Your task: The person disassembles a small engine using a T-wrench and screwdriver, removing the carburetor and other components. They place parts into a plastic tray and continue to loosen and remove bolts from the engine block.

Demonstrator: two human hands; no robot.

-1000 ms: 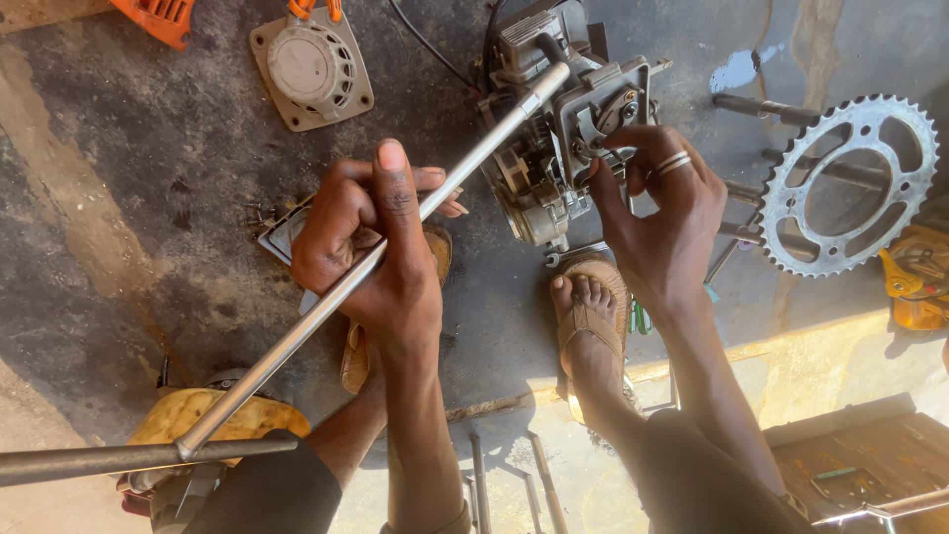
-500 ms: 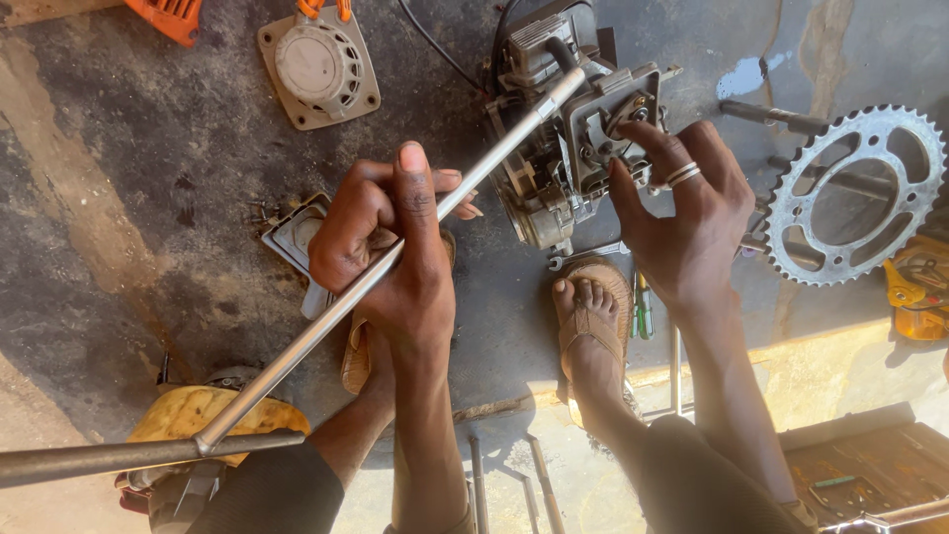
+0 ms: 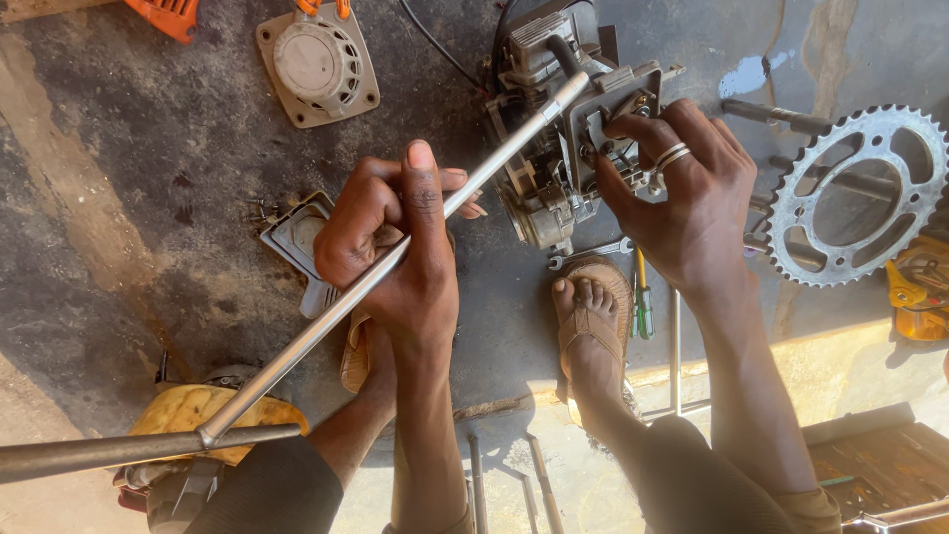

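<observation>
Fingers (image 3: pixel 633 129) on one engine (image 3: pixel 554 129), one rod (image 3: pixel 395 262)

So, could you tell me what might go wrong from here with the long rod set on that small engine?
1. The left hand grips the long metal rod mid-shaft; if its tip slips off the small engine, it could strike the right hand, whose fingers rest right beside it.
2. The sandalled foot sits just below the engine, exposed if anything drops.
3. The toothed sprocket lies near the right wrist.
</observation>
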